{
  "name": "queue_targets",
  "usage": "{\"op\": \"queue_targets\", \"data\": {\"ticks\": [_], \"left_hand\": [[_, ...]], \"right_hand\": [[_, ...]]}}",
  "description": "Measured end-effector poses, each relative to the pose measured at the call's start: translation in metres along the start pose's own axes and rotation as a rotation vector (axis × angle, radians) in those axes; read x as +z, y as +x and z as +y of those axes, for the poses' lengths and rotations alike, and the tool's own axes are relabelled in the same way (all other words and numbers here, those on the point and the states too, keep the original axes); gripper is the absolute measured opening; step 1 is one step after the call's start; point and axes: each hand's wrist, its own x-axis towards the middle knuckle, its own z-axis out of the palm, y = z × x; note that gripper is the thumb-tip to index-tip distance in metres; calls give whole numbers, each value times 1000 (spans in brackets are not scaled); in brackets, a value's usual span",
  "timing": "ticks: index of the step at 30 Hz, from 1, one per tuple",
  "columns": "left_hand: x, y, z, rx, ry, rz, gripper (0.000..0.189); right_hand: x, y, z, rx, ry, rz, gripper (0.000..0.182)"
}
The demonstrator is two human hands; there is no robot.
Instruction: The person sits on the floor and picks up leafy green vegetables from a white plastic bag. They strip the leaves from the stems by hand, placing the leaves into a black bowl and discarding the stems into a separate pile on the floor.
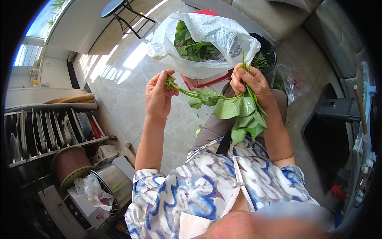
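My left hand [160, 94] pinches the stem ends of some leafy greens at the left. The stems run across to my right hand [250, 82], which is closed around a bunch of green stems, with the broad leaves [238, 109] hanging below it over my lap. Beyond my hands, a white plastic bag [194, 65] stands with its mouth wide, holding more leafy greens [198, 49]. It rests on a red plastic stool [206, 82], mostly hidden by the bag. A black container [268, 56] with cut green stems in it is just right of the bag.
A clear plastic bag [286, 83] with greens lies on the tiled floor right of my knee. Leaf scraps lie on the floor. At left stand a slotted rack [56, 131], a large spool [73, 164] and a metal pot [115, 182]. A folding stool [113, 7] is at the far left, a sofa [322, 38] at the right.
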Motion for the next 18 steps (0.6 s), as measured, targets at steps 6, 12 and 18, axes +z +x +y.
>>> {"op": "queue_targets", "data": {"ticks": [6,12,18], "left_hand": [[15,-9,-6,49,96,-57,25],[35,-16,-6,131,124,-110,25],[34,-23,-19,218,203,-99,27]], "right_hand": [[36,9,2,-50,-737,-91,17],[50,16,21,-270,-1084,-164,21],[39,18,20,-241,-1105,-309,19]]}}
